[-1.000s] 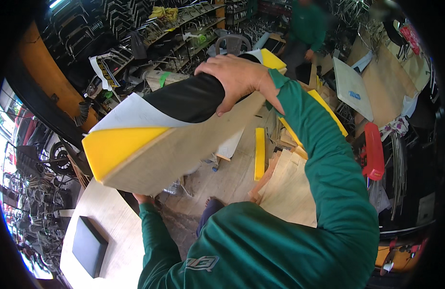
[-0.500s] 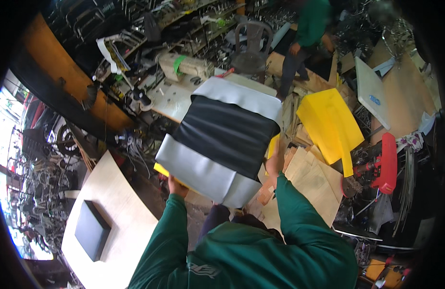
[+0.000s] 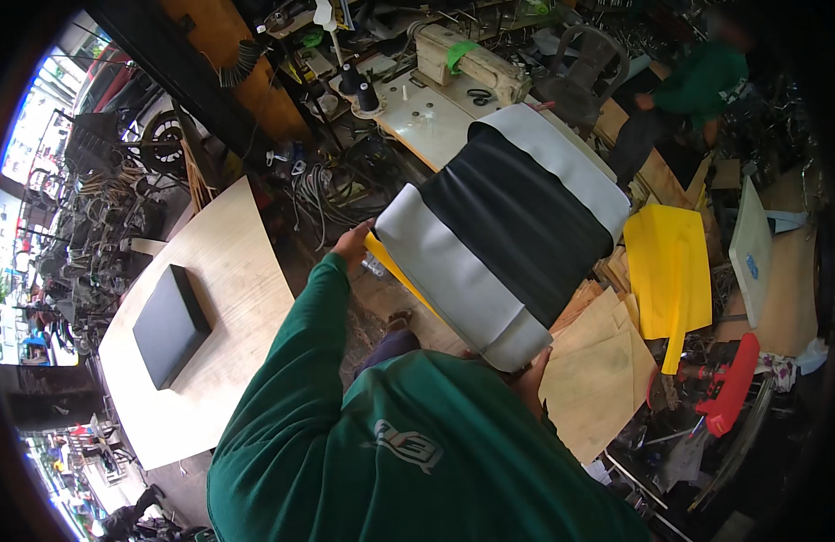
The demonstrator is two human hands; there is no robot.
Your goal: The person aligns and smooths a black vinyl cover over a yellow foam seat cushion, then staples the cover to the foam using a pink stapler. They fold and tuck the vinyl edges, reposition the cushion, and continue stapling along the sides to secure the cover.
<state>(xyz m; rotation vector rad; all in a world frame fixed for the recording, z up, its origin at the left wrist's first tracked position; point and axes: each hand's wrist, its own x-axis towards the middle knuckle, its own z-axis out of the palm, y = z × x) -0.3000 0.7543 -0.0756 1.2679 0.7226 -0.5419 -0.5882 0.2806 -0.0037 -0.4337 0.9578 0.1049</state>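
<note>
A wide cushion (image 3: 522, 212) in silver-grey vinyl with a black middle band is held tilted in front of my body. My left hand (image 3: 352, 246) grips its left corner, where a yellow underside (image 3: 404, 275) shows along the edge. At the near right corner my right hand (image 3: 530, 378) is closed on the cushion's edge, its fingers partly hidden beneath. Loose grey flaps of the cover hang over the near and far sides.
A black padded block (image 3: 172, 327) lies on a pale wooden table (image 3: 246, 271) at left. Ahead stands a sewing machine (image 3: 463, 70) on its bench. To the right are a yellow sheet (image 3: 668, 262), plywood pieces (image 3: 598, 384) and a red tool (image 3: 734, 387). A person in green (image 3: 707, 86) sits at the far right.
The cushion has swung round to the right of the view, with both hands still on it. My right hand has shifted from its right side to the near corner.
</note>
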